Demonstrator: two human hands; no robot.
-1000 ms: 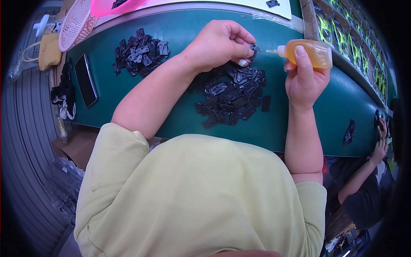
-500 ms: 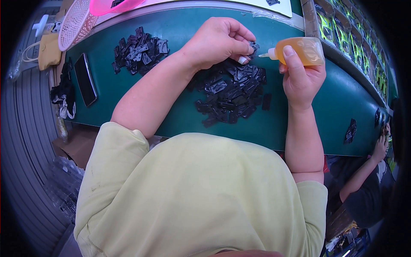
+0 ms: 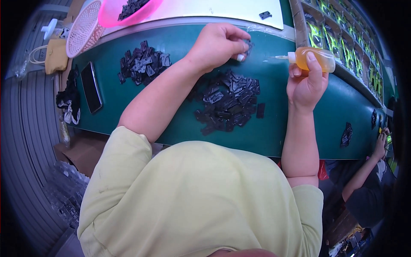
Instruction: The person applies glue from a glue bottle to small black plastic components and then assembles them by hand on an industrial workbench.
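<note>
My left hand (image 3: 220,45) pinches a small dark plastic part (image 3: 248,44) between its fingertips, above the green table (image 3: 274,128). My right hand (image 3: 306,83) grips a small squeeze bottle of amber liquid (image 3: 314,59), held sideways with its thin nozzle pointing left toward that part, a short gap between them. Just below my left hand lies a heap of several black plastic parts (image 3: 227,105).
A second heap of black parts (image 3: 141,64) lies at the left, beside a dark phone (image 3: 90,87). A pink bowl (image 3: 128,10) with parts and a white mesh basket (image 3: 81,30) stand at the back. Another person's arm (image 3: 364,171) reaches in at the right.
My right hand has drawn the bottle to the right, so its nozzle, close to the held part half a second ago, now stands a little off it. My left hand has hardly moved.
</note>
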